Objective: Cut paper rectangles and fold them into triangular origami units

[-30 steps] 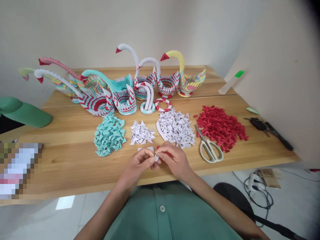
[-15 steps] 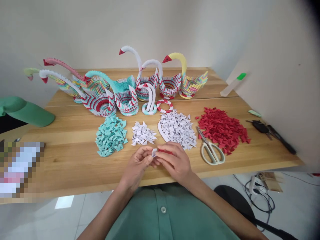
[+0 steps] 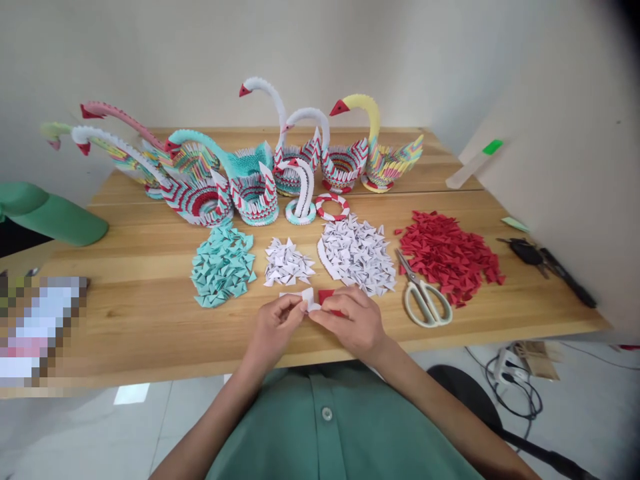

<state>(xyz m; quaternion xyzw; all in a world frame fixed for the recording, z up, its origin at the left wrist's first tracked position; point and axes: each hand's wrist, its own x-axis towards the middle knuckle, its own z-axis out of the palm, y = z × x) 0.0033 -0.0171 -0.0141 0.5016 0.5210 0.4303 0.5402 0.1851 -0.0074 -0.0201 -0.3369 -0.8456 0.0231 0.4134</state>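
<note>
My left hand (image 3: 273,328) pinches a small folded piece of white paper (image 3: 307,298) between thumb and fingers, close to the table's front edge. My right hand (image 3: 357,323) meets it from the other side, its thumb and fingers closed on the paper's right end. A red paper piece (image 3: 327,295) shows beside my right fingers; whether they hold it or it lies beneath them I cannot tell. Just beyond the hands are a small heap of white folded triangles (image 3: 287,262) and a larger white heap (image 3: 359,257).
A turquoise triangle heap (image 3: 223,267) lies left, a red heap (image 3: 447,257) right. Scissors (image 3: 425,297) rest near my right hand. Several paper swans (image 3: 200,200) and a red-white ring (image 3: 333,207) stand behind. A green bottle (image 3: 65,217) is far left, keys (image 3: 527,252) far right.
The white paper has opened out and shows more between my fingertips. More of the red piece is visible by my right fingers. The view has shifted slightly.
</note>
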